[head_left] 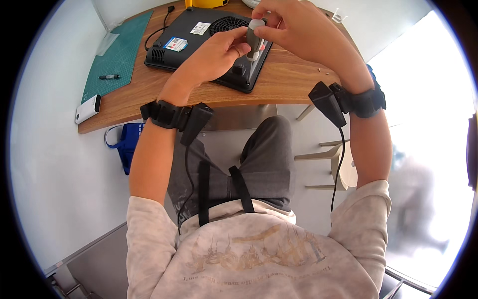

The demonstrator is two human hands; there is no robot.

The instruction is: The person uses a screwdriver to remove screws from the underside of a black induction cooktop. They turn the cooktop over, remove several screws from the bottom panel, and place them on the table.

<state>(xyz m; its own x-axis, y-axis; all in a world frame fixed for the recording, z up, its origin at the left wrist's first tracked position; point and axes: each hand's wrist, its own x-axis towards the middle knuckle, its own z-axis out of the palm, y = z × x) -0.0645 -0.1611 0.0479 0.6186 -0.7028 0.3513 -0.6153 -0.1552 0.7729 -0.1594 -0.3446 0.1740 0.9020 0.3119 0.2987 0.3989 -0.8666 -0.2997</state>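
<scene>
A black flat appliance with a round fan grille lies on the table, vented underside up; it looks like an induction cooker. Over its right side stands a grey screwdriver, its shaft pointing down toward the near right corner. My left hand is closed round the lower handle from the left. At the top end, the fingers of my right hand pinch the handle cap from the right. Whether the tip sits in a screw is too small to tell.
The wooden table curves round in front of me. On its left lie a green cutting mat, a dark pen and a white power bank. A yellow object is at the back. Beige stool stands below right.
</scene>
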